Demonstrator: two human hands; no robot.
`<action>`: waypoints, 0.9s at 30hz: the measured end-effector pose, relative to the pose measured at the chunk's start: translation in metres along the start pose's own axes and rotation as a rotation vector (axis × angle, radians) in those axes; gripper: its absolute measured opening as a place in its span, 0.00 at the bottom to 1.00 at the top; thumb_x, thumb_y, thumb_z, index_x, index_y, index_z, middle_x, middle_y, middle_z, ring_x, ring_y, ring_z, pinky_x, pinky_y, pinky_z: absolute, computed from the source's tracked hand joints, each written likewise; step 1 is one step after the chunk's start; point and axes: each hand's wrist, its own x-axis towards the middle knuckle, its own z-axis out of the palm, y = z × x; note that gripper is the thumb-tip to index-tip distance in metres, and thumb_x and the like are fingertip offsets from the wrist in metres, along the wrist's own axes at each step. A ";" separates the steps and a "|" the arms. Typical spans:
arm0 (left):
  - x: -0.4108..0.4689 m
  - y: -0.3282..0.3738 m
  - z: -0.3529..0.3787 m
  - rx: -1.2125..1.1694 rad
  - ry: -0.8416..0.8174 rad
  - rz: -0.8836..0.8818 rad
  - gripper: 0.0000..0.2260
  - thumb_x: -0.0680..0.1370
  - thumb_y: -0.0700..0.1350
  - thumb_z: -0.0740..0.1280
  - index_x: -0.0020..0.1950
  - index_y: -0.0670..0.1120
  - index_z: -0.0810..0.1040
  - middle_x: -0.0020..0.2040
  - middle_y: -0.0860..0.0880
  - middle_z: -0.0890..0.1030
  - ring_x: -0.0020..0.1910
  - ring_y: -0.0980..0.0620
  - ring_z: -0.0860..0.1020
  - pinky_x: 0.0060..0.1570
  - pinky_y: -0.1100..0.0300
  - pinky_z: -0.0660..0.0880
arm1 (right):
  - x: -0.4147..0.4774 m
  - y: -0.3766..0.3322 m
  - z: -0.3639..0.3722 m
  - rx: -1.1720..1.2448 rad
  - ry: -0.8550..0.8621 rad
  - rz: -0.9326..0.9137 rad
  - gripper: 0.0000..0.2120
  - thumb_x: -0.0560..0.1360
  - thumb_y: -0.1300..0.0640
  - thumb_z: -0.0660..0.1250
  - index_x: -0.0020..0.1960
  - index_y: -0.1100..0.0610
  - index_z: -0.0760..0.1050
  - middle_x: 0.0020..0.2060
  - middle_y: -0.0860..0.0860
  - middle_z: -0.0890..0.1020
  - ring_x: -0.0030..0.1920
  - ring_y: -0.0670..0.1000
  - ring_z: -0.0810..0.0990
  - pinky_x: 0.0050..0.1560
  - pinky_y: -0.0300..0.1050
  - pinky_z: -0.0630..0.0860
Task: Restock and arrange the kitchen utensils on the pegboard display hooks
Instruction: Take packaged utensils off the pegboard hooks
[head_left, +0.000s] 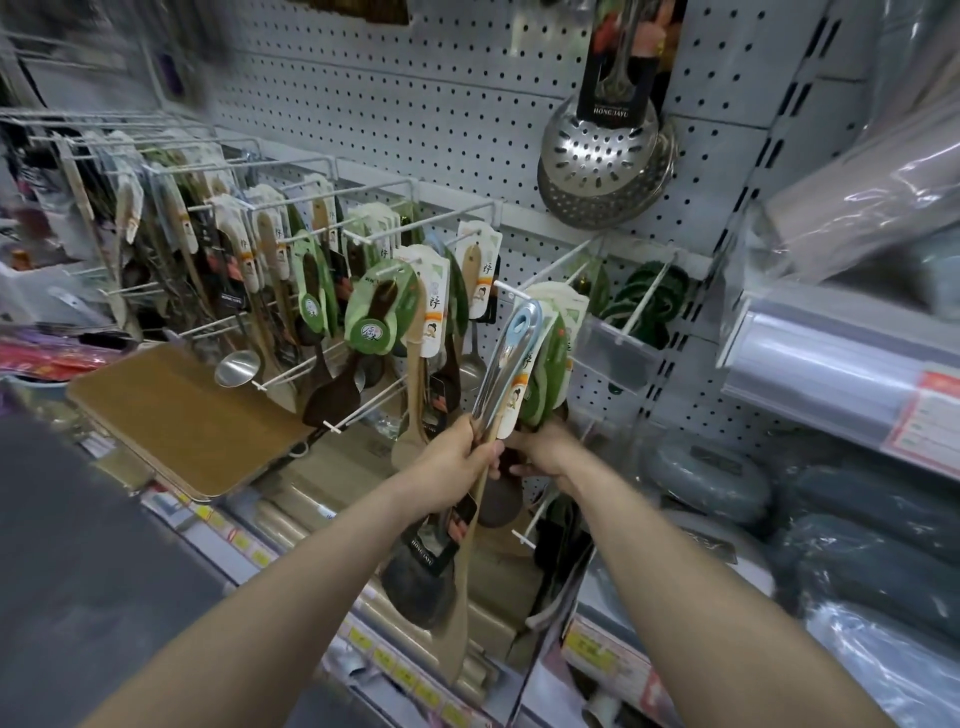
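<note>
My left hand (460, 460) grips a bundle of utensils (511, 364) by their handles: a blue-tipped metal one pointing up, and a wooden spatula (462, 587) and a dark ladle hanging below. The bundle's top lies at the tip of a white hook (511, 291) on the pegboard (415, 114). Just to the right, my right hand (540, 457) holds the lower part of carded utensils (550, 358) that hang on that hook. Several more carded spoons and spatulas (379, 312) hang on the hooks to the left.
Steel skimmers (608, 166) hang high on the board. A wooden cutting board (192, 415) lies on the shelf at the left. Bare white hooks (363, 410) stick out toward me. Wrapped rolls (852, 364) and grey lidded items (711, 483) fill the right shelves.
</note>
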 end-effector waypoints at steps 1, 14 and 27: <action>0.000 -0.001 -0.001 0.005 -0.001 0.000 0.08 0.82 0.47 0.61 0.57 0.43 0.71 0.43 0.51 0.80 0.41 0.61 0.80 0.42 0.71 0.74 | -0.002 0.002 0.000 0.001 -0.007 -0.013 0.09 0.77 0.58 0.70 0.56 0.56 0.79 0.54 0.53 0.82 0.55 0.55 0.81 0.49 0.50 0.82; -0.035 -0.014 0.003 0.089 -0.015 0.067 0.06 0.82 0.46 0.61 0.57 0.46 0.70 0.41 0.54 0.80 0.43 0.60 0.78 0.45 0.70 0.72 | -0.028 0.020 0.018 -0.095 -0.060 -0.150 0.10 0.72 0.58 0.74 0.52 0.59 0.80 0.41 0.54 0.84 0.37 0.50 0.81 0.34 0.41 0.78; -0.082 -0.052 -0.071 -0.182 0.258 0.010 0.03 0.83 0.41 0.56 0.54 0.41 0.67 0.39 0.49 0.75 0.39 0.54 0.78 0.40 0.72 0.73 | -0.061 0.017 0.062 0.011 0.083 -0.147 0.16 0.73 0.58 0.75 0.59 0.58 0.77 0.51 0.52 0.81 0.48 0.50 0.81 0.37 0.42 0.81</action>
